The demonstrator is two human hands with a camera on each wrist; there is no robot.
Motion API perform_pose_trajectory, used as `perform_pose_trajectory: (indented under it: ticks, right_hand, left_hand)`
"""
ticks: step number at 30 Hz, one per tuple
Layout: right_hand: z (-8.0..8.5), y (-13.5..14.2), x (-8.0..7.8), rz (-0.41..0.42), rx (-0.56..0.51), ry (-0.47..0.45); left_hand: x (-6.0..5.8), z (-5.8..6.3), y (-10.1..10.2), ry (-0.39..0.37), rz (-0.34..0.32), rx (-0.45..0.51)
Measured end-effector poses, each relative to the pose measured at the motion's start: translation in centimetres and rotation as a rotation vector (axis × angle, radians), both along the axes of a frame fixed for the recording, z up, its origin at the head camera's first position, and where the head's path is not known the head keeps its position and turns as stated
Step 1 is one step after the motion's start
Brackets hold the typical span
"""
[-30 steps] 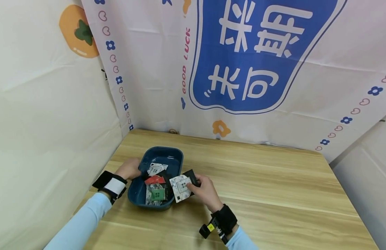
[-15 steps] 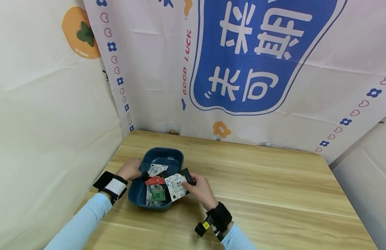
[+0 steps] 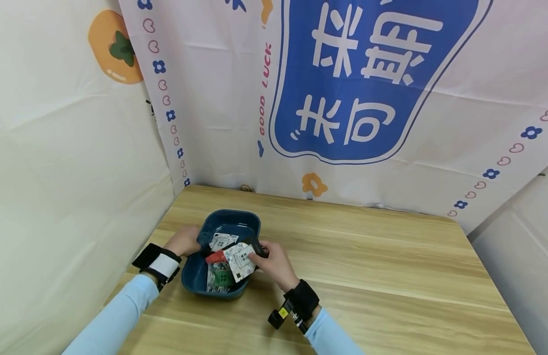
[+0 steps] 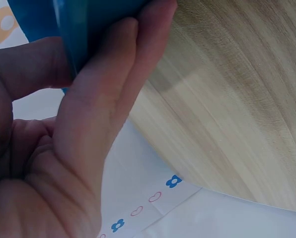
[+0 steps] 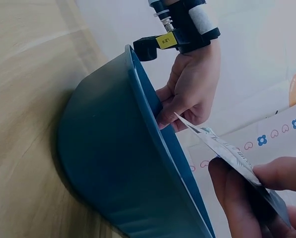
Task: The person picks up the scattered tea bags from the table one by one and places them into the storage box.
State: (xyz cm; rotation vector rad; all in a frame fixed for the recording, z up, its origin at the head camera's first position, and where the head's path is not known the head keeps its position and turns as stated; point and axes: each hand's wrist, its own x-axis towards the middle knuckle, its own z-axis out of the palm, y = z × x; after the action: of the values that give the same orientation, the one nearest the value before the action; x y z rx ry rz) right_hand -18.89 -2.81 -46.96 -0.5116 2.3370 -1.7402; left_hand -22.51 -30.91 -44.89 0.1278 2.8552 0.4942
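Observation:
A dark blue plastic basin (image 3: 251, 220) stands at the left of the table. My left hand (image 3: 185, 240) grips its left rim; in the left wrist view, thumb and fingers pinch the blue wall (image 4: 101, 17). Over the basin's right side, my right hand (image 3: 275, 261) pinches a flat white patterned packet (image 3: 239, 261) with a black part (image 3: 256, 245) behind it. Seen edge-on in the right wrist view, the packet (image 5: 232, 153) tilts above the rim. Inside the basin lie a white packet (image 3: 222, 240), a red one (image 3: 215, 257) and a patterned one with a green label (image 3: 222, 277).
The wood-grain table (image 3: 371, 266) extends to the right of the basin. A printed cloth (image 3: 238, 98) hangs along its back edge, and a pale cloth wall (image 3: 78, 197) rises on the left. Each wrist wears a black strap (image 3: 302, 298).
My right hand has moved left with the white packet, from beside the basin's right rim to over the packets inside. The left hand keeps its hold on the rim.

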Motion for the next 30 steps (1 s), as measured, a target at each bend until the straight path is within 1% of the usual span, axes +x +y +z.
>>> perform_pose_trajectory:
  ticks: [6,10,14,21,24,30]
  right_hand:
    - [-0.1,-0.5,-0.2,0.007,0.004,-0.013]
    - [0.0,-0.8,-0.1,0.007,0.011,-0.026]
    - [-0.1,-1.0,-0.1,0.010,0.015,-0.027]
    - [-0.1,-1.5,-0.2,0.042,0.030,0.036]
    - [-0.1,-1.8,-0.3,0.054,0.045,0.068]
    - [-0.1,-2.2,-0.3,0.065,0.064,0.102]
  left_hand:
    - [0.1,0.0,-0.1,0.002,-0.001,0.005]
    - [0.2,-0.1,-0.2,-0.016,0.019,0.009]
    - [0.4,0.0,-0.2,-0.012,0.023,0.016]
    - [0.6,0.3,-0.3,-0.002,0.022,0.011]
    - [0.7,0.2,-0.3,0.005,0.021,0.010]
    - [0.6,0.1,-0.1,-0.002,0.011,0.014]
